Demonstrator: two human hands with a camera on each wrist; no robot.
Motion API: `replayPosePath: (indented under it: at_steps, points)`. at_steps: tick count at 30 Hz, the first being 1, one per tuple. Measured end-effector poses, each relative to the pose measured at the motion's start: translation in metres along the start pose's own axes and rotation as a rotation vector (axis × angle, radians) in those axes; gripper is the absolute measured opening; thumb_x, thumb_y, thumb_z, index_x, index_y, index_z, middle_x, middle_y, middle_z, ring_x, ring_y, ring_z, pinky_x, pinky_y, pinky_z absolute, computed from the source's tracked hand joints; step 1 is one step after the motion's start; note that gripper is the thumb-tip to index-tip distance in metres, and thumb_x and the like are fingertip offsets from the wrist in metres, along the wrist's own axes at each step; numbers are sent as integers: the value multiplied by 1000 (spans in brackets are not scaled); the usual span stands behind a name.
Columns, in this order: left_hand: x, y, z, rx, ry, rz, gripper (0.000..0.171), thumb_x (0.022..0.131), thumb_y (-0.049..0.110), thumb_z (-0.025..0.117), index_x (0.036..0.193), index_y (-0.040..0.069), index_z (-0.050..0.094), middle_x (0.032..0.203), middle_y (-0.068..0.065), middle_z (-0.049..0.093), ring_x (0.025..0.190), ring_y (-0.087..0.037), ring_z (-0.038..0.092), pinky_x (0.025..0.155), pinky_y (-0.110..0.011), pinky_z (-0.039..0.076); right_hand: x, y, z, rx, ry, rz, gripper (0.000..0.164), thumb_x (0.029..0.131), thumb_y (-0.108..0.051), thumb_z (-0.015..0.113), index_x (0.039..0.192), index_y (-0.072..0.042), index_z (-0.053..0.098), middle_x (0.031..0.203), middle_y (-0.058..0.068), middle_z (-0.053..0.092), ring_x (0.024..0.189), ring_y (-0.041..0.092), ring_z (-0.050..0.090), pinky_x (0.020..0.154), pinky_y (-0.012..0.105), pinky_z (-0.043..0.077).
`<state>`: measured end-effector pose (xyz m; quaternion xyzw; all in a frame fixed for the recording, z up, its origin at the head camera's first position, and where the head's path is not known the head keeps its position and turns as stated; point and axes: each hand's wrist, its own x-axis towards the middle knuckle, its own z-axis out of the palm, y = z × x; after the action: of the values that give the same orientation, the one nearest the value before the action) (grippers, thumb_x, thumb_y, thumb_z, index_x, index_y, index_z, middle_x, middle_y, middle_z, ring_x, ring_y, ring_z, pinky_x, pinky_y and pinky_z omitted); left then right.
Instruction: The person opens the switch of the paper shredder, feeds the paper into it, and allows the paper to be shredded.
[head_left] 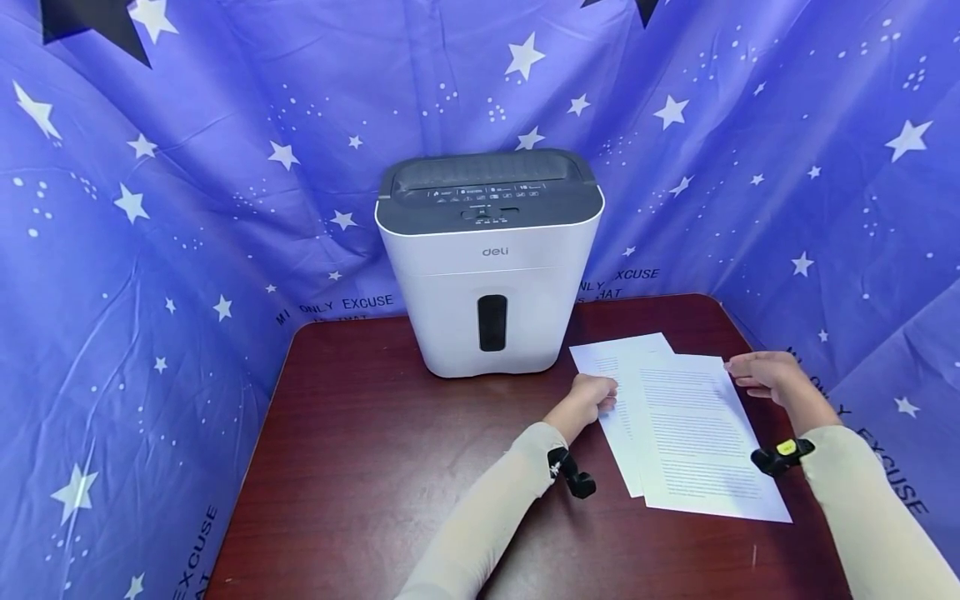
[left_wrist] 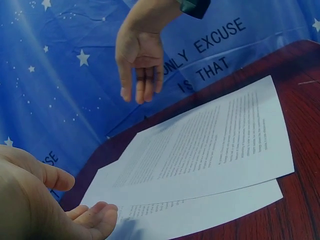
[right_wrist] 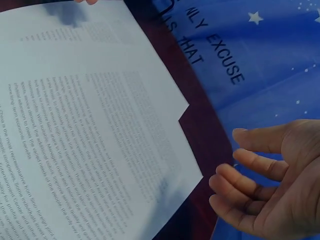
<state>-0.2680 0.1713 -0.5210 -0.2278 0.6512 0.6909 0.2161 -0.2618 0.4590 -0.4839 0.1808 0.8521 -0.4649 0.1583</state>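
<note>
Two printed sheets of paper lie overlapped on the table, the upper sheet (head_left: 701, 433) covering much of the lower sheet (head_left: 600, 358). My left hand (head_left: 592, 398) hovers over the left edge of the lower sheet, fingers loosely bent and nothing in them. Across the pages, my right hand (head_left: 768, 373) hangs by the upper sheet's far right corner. In the right wrist view that right hand (right_wrist: 260, 185) shows relaxed fingers, apart from the paper and holding nothing. The left wrist view shows the left thumb and fingers (left_wrist: 102, 217) spread apart beside the sheets.
A white paper shredder (head_left: 450, 292) with a dark grey top stands at the back of the reddish-brown table (head_left: 360, 467), left of the sheets. Blue star-patterned curtain (head_left: 225, 167) surrounds the table's back and sides. Dark camera mounts (head_left: 573, 475) are strapped to both wrists.
</note>
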Motion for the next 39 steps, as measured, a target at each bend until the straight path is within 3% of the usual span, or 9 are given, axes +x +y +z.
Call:
replayPosePath:
  at_steps: [4,10,13,17,20,22,27,32,39]
  points:
    - [-3,0,-1,-40,-23,-18,11,84,2,62,94,1,59,96,-19,69,92,-30,67,84,-36,54,3,7,3,5,-14,85,72,85,-29,68,133,14,35,132,33,45,121,49,42,94,54,45]
    - [9,-2,3,-52,-22,-54,20,84,2,61,104,-2,57,102,-21,68,96,-32,67,84,-41,54,18,16,6,-29,50,218,79,77,-22,76,133,14,34,122,36,42,101,42,52,64,30,51]
    - [82,-35,26,-58,-26,-72,20,82,5,64,100,0,58,87,-17,70,80,-30,69,67,-39,57,29,22,8,-71,73,286,76,77,-21,76,130,14,34,111,30,44,93,36,52,61,31,50]
    - [218,-100,67,-83,-34,-117,17,78,12,71,89,4,61,73,-13,68,65,-28,67,53,-39,54,62,55,8,-130,114,339,71,78,-24,76,123,13,36,100,22,45,87,32,51,69,39,54]
    - [274,-128,87,-83,-32,-153,17,77,16,74,87,6,64,74,-14,68,65,-30,67,55,-44,54,86,81,7,-161,141,348,73,76,-27,79,121,11,36,90,16,44,83,29,49,67,39,53]
    - [291,-137,94,-78,-39,-165,17,78,18,74,87,7,65,75,-15,67,66,-31,66,56,-46,54,85,81,10,-184,154,364,78,76,-28,79,125,12,33,98,22,48,88,33,51,66,39,53]
    - [289,-139,96,-71,-65,-196,20,77,19,72,86,4,63,77,-18,66,70,-34,66,62,-48,53,39,36,28,-219,179,448,94,76,-25,76,141,12,18,141,33,30,116,45,43,89,51,49]
    - [275,-138,93,-66,-58,-215,21,76,18,72,82,2,61,77,-20,64,69,-35,64,62,-47,53,11,18,39,-230,188,427,97,75,-23,74,140,17,14,141,38,22,122,49,32,100,58,37]
    - [188,-100,67,-80,-55,-209,19,84,14,65,86,-3,57,84,-24,61,78,-37,62,71,-46,54,14,22,46,-248,211,423,99,75,-20,73,138,20,7,138,45,12,125,53,23,105,59,30]
